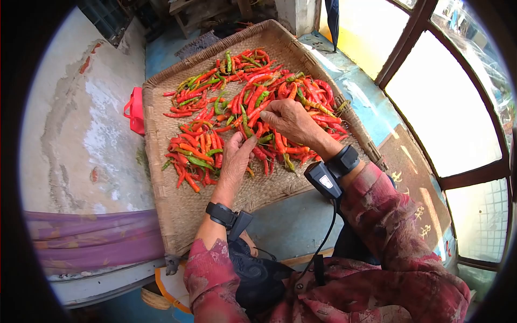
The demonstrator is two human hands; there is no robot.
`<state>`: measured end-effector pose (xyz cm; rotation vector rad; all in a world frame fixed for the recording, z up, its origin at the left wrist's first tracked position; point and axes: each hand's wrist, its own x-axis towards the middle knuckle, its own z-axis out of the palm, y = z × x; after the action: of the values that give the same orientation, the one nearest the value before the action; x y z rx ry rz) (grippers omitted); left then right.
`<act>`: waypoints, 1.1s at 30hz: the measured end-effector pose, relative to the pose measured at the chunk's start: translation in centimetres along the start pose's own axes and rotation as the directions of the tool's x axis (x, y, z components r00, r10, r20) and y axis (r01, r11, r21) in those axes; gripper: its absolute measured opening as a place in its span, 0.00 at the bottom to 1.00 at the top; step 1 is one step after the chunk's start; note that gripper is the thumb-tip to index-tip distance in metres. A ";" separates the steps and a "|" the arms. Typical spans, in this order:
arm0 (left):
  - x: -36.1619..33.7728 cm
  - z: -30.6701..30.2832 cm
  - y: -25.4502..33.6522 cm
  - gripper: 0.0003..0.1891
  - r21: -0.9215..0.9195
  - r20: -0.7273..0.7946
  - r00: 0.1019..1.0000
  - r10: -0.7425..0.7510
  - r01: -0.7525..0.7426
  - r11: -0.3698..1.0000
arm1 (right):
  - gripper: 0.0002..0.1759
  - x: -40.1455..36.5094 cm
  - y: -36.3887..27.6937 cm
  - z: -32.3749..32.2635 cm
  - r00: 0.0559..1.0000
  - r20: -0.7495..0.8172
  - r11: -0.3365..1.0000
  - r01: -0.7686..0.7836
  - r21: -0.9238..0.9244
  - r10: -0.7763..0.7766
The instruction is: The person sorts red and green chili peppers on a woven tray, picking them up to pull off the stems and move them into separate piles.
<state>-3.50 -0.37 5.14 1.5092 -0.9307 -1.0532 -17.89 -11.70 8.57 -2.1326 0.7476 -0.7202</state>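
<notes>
A large woven tray (161, 215) holds heaps of chili peppers (318, 94), mostly red with some green and orange. My left hand (235, 157) is over the front middle of the tray, its thumb and fingers closed at the lower end of a green chili pepper (245, 123). To the right and slightly farther away, my right hand (293, 121) is bent over the main heap with thumb and fingers drawn together. What lies between its fingertips is hidden among the red peppers. A smaller pile of peppers (188, 153) sits left of my left hand.
A red bag (135, 111) stands between the tray's left side and the worn wall (97, 134). Purple cloth (97, 239) hangs at lower left. Framed windows (458, 102) run along the right, above a brown mat (412, 185) on the blue floor.
</notes>
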 end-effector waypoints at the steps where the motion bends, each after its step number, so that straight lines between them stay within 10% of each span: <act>1: -0.3 -0.3 0.2 0.14 -0.060 0.010 1.000 0.019 -0.019 0.998 | 0.20 -0.2 0.1 0.5 1.000 -0.001 1.000 0.001 0.003 -0.001; 9: -2.4 -0.6 1.7 0.13 0.204 0.133 0.990 0.037 -0.064 0.977 | 0.29 -0.4 -1.0 3.7 0.908 0.352 0.881 -0.347 0.320 0.230; 21: -1.6 -2.9 1.3 0.11 0.042 0.187 0.982 -0.028 0.020 0.999 | 0.22 0.2 -0.6 3.2 0.978 0.088 0.956 -0.204 0.210 0.189; 25: -0.8 -6.1 1.5 0.11 -0.038 -0.129 0.992 -0.007 0.002 0.999 | 0.21 0.2 -0.2 2.7 0.967 0.053 0.913 -0.254 0.319 0.251; 29: 1.0 -8.8 -0.9 0.22 0.001 -0.656 0.749 0.093 -0.122 0.993 | 0.21 0.0 -0.2 2.6 0.968 0.096 0.897 -0.252 0.363 0.232; 33: -0.6 -6.4 0.7 0.27 0.067 -0.529 0.846 0.060 -0.028 0.997 | 0.20 -0.4 -0.4 3.4 0.967 0.212 0.942 -0.196 0.273 0.140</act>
<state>2.32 2.07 6.48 1.6965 -0.5968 -0.5224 -15.69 -9.62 6.85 -1.8126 0.6664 -0.4934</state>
